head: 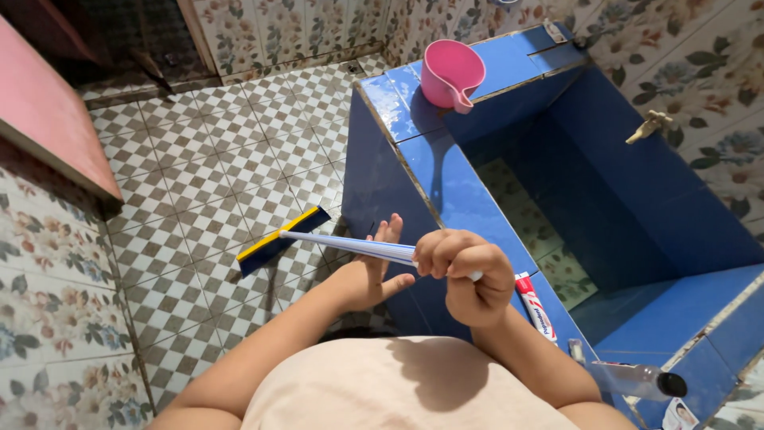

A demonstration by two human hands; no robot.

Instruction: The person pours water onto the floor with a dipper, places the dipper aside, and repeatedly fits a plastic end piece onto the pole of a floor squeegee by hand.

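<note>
Blue-and-yellow long-handled floor brush [282,236] is resting on dry-looking checkered tiles [199,171], right hand [465,275] fisting its handle, left hand [370,275] spread open, scrubbing seemingly barely begun.

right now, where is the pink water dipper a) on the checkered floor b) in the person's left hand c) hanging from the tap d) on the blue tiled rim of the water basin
d: the pink water dipper rests on the blue tiled basin rim, far from both hands; the right hand has its grip closed round the pale brush handle, and the left hand is open beside it.
</note>
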